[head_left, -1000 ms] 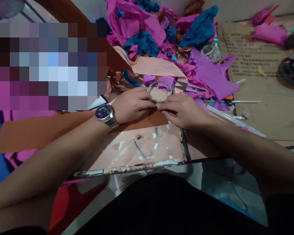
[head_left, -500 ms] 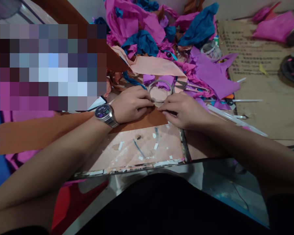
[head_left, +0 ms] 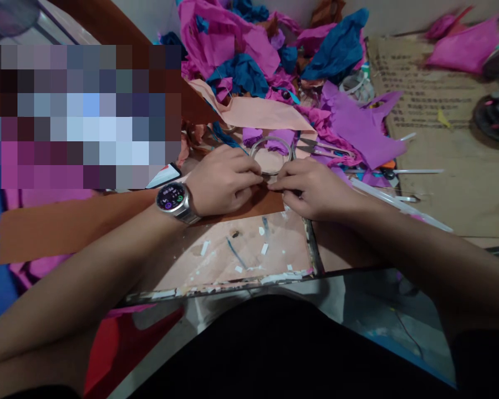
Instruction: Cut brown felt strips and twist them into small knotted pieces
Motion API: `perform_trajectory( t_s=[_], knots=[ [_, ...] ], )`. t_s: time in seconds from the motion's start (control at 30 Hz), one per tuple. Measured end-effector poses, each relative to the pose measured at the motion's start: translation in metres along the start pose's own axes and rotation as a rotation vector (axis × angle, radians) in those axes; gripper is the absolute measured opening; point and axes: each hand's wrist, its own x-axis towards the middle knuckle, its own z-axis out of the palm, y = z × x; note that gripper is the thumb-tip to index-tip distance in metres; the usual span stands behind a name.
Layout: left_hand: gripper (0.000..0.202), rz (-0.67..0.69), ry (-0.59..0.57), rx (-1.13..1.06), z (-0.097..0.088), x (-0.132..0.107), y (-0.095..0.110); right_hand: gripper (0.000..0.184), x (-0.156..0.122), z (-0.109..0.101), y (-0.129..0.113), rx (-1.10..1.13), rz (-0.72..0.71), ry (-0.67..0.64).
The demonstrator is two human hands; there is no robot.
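Observation:
My left hand [head_left: 222,180], with a watch [head_left: 172,199] on its wrist, and my right hand [head_left: 311,185] meet fingertip to fingertip at the near rim of a clear tape roll [head_left: 272,154]. Both hands are curled in a pinch there, resting on the end of a long brown paper strip [head_left: 66,221]. What lies between the fingertips is too small to make out. The strip runs left across a glass board [head_left: 249,252] dotted with bits of tape.
A heap of crumpled pink, blue and purple paper [head_left: 274,61] fills the back. Scissors [head_left: 324,147] lie just right of the roll, thin white sticks [head_left: 399,194] further right. Flattened cardboard [head_left: 441,133] covers the right side. A blurred patch hides the upper left.
My left hand and wrist have shifted slightly left and its fingers have closed tighter at the roll's rim. My right hand stays put.

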Motion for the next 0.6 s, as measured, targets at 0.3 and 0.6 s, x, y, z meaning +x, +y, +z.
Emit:
perform_trajectory(
  t_s=[0.3,0.6],
  knots=[
    [0.025,0.026,-0.011,0.000,0.0052,-0.0033,0.0016,0.035,0.0011,-0.0035,0.0009,0.141,0.126,0.072],
    [0.028,-0.011,-0.016,-0.066,0.0047,-0.0034,-0.0003,0.036,0.0012,-0.0021,0.0029,0.111,0.072,0.047]
  ],
)
